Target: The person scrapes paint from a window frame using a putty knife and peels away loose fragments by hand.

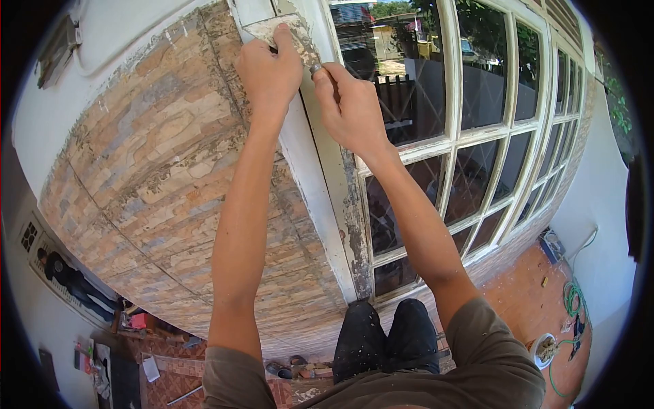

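You look to be scraping at the upper part of the window post [325, 150], beside the stone-patterned wall [170, 136]. Your right hand [351, 105] is clenched around a tool with a metal end showing; most of its handle is hidden in your grip. From there a flat, paint-flecked piece, which I take to be a scraper blade [300, 39], spreads up and to the left across the post. Your left hand [268, 76] is closed in with its thumb against that blade, seemingly pressing or steadying it; whether it also pinches the edge, I cannot tell. Lower down, the post shows a dark, patchy stretch, while the part around your wrists looks smoother and paler, so the work seems only part done. The next move calls for a low blade angle and even pressure along the post, with the left fingertips kept behind the cutting edge. Mind the glass panes [414, 88] just to the right: a slip that way could nick their flaking frame [449, 102] or crack one.
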Demonstrator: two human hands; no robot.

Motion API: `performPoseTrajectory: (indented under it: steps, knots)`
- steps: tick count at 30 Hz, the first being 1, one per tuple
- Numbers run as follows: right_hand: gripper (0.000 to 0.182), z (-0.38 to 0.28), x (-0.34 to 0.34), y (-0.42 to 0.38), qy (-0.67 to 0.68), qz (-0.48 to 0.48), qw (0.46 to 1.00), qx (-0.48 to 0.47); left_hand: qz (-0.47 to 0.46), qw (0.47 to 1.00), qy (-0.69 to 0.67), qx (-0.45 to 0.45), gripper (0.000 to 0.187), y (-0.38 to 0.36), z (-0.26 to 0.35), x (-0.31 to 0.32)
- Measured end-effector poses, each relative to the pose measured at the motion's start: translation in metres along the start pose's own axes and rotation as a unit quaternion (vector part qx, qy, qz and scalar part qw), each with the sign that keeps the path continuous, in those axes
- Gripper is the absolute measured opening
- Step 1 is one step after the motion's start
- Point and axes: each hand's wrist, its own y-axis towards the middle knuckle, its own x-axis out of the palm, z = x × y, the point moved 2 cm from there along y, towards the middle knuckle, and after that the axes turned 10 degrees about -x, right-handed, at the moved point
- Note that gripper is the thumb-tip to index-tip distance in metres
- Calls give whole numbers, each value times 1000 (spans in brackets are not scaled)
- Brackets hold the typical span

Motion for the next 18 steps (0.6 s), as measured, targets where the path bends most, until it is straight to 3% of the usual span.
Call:
performPoseTrajectory:
  steps: [18]
  knots:
    - [28, -3, -8, 5, 9, -20, 1000, 13, -1, 1000, -8, -18, 48, 5, -4, 7]
